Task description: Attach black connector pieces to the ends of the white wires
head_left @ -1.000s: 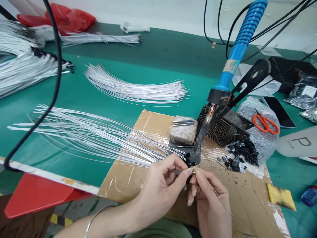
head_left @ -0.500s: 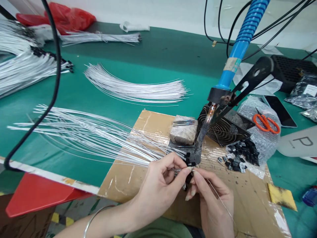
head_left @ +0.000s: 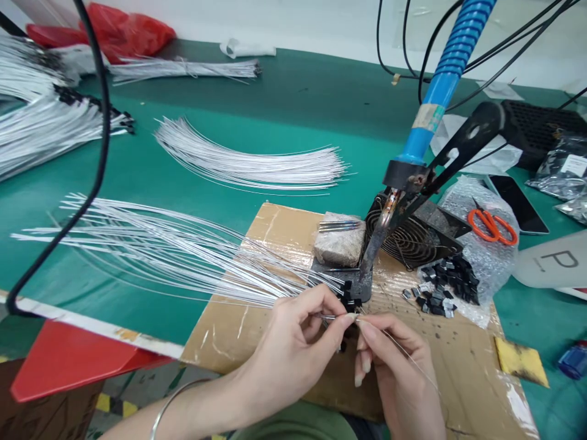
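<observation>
My left hand (head_left: 300,348) is closed in a pinch at the front of the cardboard, thumb against forefinger. A thin silvery rod-like piece (head_left: 327,316) shows between its fingers; its tip is hidden. Just to the right, my right hand (head_left: 397,360) pinches a fine thin wire (head_left: 410,357) that trails down across the palm to the lower right. The fingertips of both hands nearly meet. Behind them lies a loose bundle of white cables (head_left: 192,256), its right ends carrying black connectors (head_left: 348,296) close to my left fingers.
A blue fume hose (head_left: 440,91) with a metal nozzle rises behind my hands. Near it are a grey block (head_left: 339,241), a black fan grille (head_left: 413,238), loose black connectors (head_left: 452,281), orange scissors (head_left: 491,225) and a yellow sponge (head_left: 521,362). Another cable bundle (head_left: 252,162) lies farther back.
My right hand has shifted slightly right and down, its lower fingers moving away from my left hand. My left hand keeps its pinch almost in place.
</observation>
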